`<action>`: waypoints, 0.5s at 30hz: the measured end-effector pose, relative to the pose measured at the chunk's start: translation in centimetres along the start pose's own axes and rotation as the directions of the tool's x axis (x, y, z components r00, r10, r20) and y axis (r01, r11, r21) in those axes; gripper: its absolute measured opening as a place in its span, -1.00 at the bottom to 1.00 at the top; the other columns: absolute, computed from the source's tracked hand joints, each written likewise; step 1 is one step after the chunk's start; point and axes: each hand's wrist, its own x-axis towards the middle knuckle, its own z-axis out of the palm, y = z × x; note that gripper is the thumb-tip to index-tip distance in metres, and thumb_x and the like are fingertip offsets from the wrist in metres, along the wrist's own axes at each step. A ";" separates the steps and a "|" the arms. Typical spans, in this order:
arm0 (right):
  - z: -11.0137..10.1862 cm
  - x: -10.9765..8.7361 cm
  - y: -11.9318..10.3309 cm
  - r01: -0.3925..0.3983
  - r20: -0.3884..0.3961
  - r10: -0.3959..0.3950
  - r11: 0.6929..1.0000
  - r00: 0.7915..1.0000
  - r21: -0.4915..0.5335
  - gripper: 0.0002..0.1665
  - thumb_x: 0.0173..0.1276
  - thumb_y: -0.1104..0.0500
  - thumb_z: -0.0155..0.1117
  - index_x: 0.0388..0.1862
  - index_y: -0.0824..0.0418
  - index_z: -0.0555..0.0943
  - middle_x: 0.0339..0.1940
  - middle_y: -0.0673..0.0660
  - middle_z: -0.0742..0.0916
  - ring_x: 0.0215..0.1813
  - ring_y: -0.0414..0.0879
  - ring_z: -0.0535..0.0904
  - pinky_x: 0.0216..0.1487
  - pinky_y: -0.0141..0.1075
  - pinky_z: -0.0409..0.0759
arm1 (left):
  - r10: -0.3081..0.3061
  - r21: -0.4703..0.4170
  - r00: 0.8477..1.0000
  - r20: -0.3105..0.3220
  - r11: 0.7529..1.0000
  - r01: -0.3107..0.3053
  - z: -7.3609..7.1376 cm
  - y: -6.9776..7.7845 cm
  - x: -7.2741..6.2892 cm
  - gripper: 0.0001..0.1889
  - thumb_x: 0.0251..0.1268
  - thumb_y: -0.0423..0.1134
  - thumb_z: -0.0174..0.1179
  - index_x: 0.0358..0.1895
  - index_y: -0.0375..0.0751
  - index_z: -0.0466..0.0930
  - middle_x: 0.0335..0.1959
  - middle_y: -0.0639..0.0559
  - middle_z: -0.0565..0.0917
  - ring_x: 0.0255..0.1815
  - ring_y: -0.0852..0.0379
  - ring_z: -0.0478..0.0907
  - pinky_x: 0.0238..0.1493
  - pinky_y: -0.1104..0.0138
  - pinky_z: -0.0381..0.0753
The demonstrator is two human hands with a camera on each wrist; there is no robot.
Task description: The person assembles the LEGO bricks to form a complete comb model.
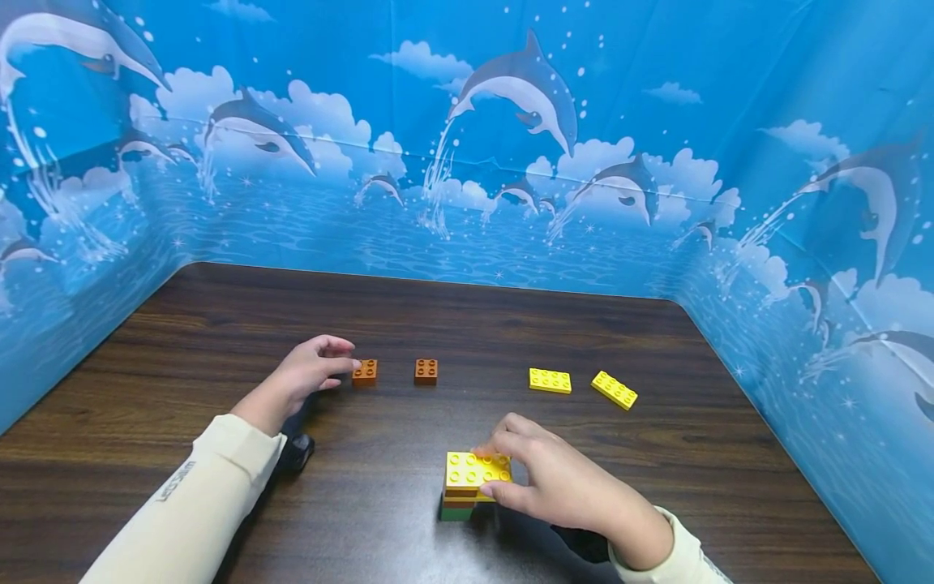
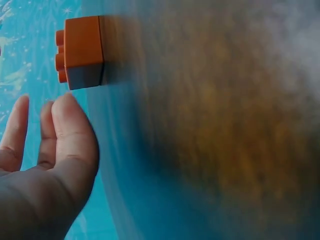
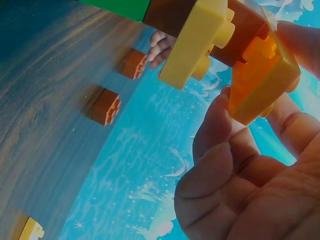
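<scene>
My right hand (image 1: 562, 478) pinches the top yellow brick (image 1: 460, 470) of a small stack. Its overhanging end shows a hollow underside in the right wrist view. Beneath it come a brown brick (image 3: 239, 32), another yellow brick (image 3: 192, 47), a further brown brick (image 3: 167, 15) and a green brick (image 1: 456, 514) at the bottom. Far to the left, my left hand (image 1: 310, 369) reaches beside an orange-brown brick (image 1: 365, 375). The left wrist view shows relaxed fingers and a small gap between fingertips and that brick (image 2: 84, 50); nothing is held.
A second orange-brown brick (image 1: 426, 371) lies right of the first. Two yellow bricks, one straight (image 1: 550, 381) and one angled (image 1: 614, 390), lie farther right on the dark wooden table (image 1: 365, 519). A blue dolphin-print curtain (image 1: 452, 235) surrounds the table's back and sides.
</scene>
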 end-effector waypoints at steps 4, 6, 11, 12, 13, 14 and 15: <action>0.0 0.0 -0.1 0.000 0.000 0.000 1.000 1.000 -0.004 -0.63 0.24 0.11 0.39 0.05 0.08 0.64 -0.16 -0.13 0.52 -0.21 -0.26 0.42 -0.24 -0.42 0.45 | -0.022 0.032 0.999 0.025 0.999 0.022 0.0 0.0 0.5 -0.40 0.34 -0.25 0.17 0.34 -0.44 0.20 0.34 -0.38 0.25 0.31 -0.25 0.29 0.23 0.01 0.42; 0.0 0.0 -0.1 0.006 -0.002 -0.006 1.000 1.000 -0.010 -0.63 0.24 0.11 0.39 0.04 0.08 0.64 -0.17 -0.13 0.52 -0.22 -0.26 0.42 -0.24 -0.42 0.45 | -0.026 0.053 0.999 0.040 0.998 0.024 0.0 0.0 0.7 -0.40 0.33 -0.28 0.17 0.35 -0.45 0.19 0.34 -0.39 0.25 0.31 -0.26 0.30 0.23 0.00 0.42; 0.0 0.0 -0.1 0.014 -0.004 -0.014 1.000 1.000 -0.018 -0.65 0.24 0.12 0.39 0.02 0.08 0.65 -0.17 -0.13 0.52 -0.20 -0.24 0.44 -0.21 -0.41 0.45 | -0.034 0.127 0.997 0.065 0.992 0.026 0.2 0.1 1.3 -0.40 0.29 -0.33 0.20 0.34 -0.44 0.21 0.32 -0.42 0.25 0.29 -0.28 0.31 0.19 -0.03 0.44; 0.0 0.0 -0.1 0.012 -0.003 -0.012 1.000 1.000 -0.017 -0.65 0.24 0.12 0.39 0.02 0.08 0.65 -0.17 -0.13 0.52 -0.20 -0.25 0.43 -0.20 -0.40 0.46 | -0.036 0.141 0.997 0.064 0.990 0.027 0.3 0.1 1.3 -0.40 0.28 -0.34 0.22 0.33 -0.44 0.23 0.32 -0.42 0.26 0.28 -0.27 0.32 0.18 -0.03 0.45; 0.0 0.0 -0.1 0.011 -0.001 -0.011 1.000 1.000 -0.016 -0.65 0.24 0.12 0.39 0.02 0.08 0.65 -0.17 -0.13 0.52 -0.19 -0.25 0.43 -0.20 -0.40 0.46 | -0.037 0.156 0.997 0.063 0.987 0.027 0.3 0.1 1.4 -0.40 0.26 -0.35 0.22 0.32 -0.44 0.24 0.30 -0.41 0.27 0.26 -0.27 0.33 0.16 -0.02 0.46; 0.0 0.0 -0.1 0.011 0.000 -0.011 1.000 1.000 -0.016 -0.65 0.23 0.13 0.40 0.02 0.08 0.65 -0.17 -0.13 0.52 -0.19 -0.25 0.43 -0.19 -0.40 0.46 | -0.036 0.170 0.997 0.063 0.985 0.024 0.4 0.2 1.4 -0.40 0.24 -0.36 0.23 0.32 -0.45 0.25 0.29 -0.42 0.28 0.24 -0.27 0.34 0.14 -0.02 0.47; 0.0 0.0 -0.1 0.008 0.001 -0.008 1.000 1.000 -0.014 -0.65 0.23 0.13 0.40 0.02 0.08 0.65 -0.17 -0.13 0.52 -0.19 -0.25 0.43 -0.19 -0.40 0.46 | -0.034 0.182 0.997 0.063 0.983 0.022 0.5 0.2 1.4 -0.40 0.22 -0.37 0.24 0.31 -0.45 0.26 0.28 -0.42 0.28 0.23 -0.27 0.35 0.13 -0.01 0.48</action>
